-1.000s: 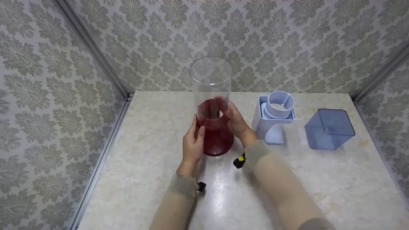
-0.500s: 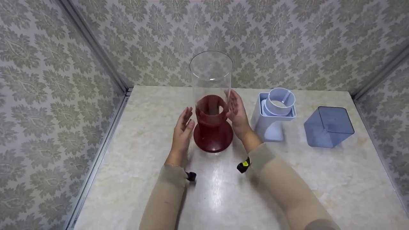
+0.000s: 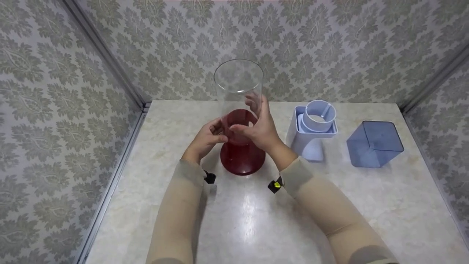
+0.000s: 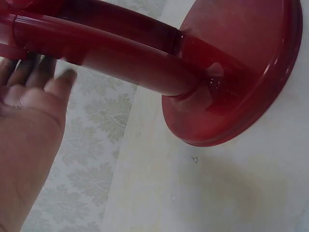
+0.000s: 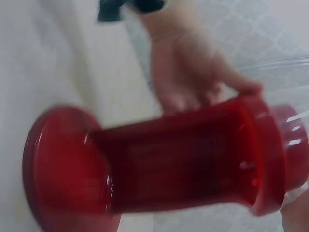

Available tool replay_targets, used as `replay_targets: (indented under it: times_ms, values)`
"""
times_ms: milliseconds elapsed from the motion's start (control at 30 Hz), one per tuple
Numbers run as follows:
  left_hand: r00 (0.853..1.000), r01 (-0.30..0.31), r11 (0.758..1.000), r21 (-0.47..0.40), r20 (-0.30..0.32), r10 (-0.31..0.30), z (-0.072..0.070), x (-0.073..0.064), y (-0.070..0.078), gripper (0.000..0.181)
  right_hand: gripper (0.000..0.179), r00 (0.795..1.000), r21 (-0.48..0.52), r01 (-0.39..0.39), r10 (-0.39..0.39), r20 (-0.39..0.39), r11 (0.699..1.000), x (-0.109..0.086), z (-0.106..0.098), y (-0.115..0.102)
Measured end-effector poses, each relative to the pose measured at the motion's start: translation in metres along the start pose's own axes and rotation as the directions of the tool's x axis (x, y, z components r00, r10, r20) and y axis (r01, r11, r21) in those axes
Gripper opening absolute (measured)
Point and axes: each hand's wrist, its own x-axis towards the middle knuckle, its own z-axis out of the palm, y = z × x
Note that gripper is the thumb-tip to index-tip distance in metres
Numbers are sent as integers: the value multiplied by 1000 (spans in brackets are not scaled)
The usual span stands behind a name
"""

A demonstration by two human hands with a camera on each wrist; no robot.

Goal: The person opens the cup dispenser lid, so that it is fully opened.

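A dispenser stands upright on the table, with a glossy red stand [image 3: 243, 159] on a round base and a clear cylinder [image 3: 238, 79] on top. My left hand [image 3: 205, 141] is at the left of the stand's upper collar. Its thumb touches the collar and its fingers bend behind it; in the left wrist view the red collar [image 4: 14, 29] hides some fingertips. From the right, my right hand [image 3: 265, 126] holds the cylinder's lower part, thumb across the front and fingers behind. The right wrist view is blurred and shows the red stand [image 5: 178, 159] and the left hand [image 5: 188, 67].
To the right stands a light-blue square body [image 3: 309, 143] with a round light-blue tube [image 3: 320, 115] in its top. Farther right is a translucent blue square container [image 3: 373, 146]. Patterned walls [image 3: 242, 36] enclose the pale table [image 3: 157, 183] at the back and sides.
My left hand drew off the stand to the left, then came back to its collar. The right hand shifted up and now wraps the clear cylinder with its thumb in front.
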Motion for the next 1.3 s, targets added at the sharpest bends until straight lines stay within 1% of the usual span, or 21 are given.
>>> replay_targets:
  times_ms: [67, 167, 400, 500, 667, 800, 967, 1067, 1100, 1200, 1300]
  values:
    - [1000, 17, 1000, 11, -16, -17, -1, 0, 1, 137, 144, 1000, 1, -11, 11, 13, 1000, 1, 0, 2]
    - [999, 10, 1000, 16, -31, -9, -2, 0, 1, 140, 139, 1000, 39, -9, 8, 26, 999, 2, 0, 6]
    - [1000, -14, 999, 44, -1, 14, 1, -3, -5, 142, 147, 999, 132, 10, -15, 34, 991, 3, -1, 15]
    - [1000, -27, 998, 48, 8, 27, 4, -5, -4, 143, 150, 998, 158, 17, -25, 51, 987, 5, -5, 18]
    - [1000, -31, 995, 95, 7, 31, 10, -8, 0, 146, 154, 994, 180, 42, -60, 95, 983, 8, -11, 22]
    - [999, -34, 991, 129, -37, 39, 15, -12, 0, 143, 154, 988, 221, 32, -64, 139, 975, 12, -15, 25]
    - [993, -9, 985, 170, -117, 30, 23, -17, -2, 138, 151, 980, 253, 24, -73, 187, 967, 16, -18, 28]
    - [988, 1, 982, 190, -151, 29, 28, -22, -5, 142, 147, 975, 269, 31, -88, 204, 963, 16, -19, 30]
    - [987, 1, 982, 190, -159, 30, 31, -24, -6, 145, 145, 974, 272, 34, -93, 208, 962, 16, -19, 30]
    - [982, 2, 982, 188, -188, 34, 37, -28, -8, 151, 144, 973, 282, 39, -100, 206, 959, 15, -19, 31]
    - [975, 4, 982, 190, -220, 39, 43, -32, -9, 153, 144, 974, 293, 38, -100, 202, 955, 14, -18, 32]
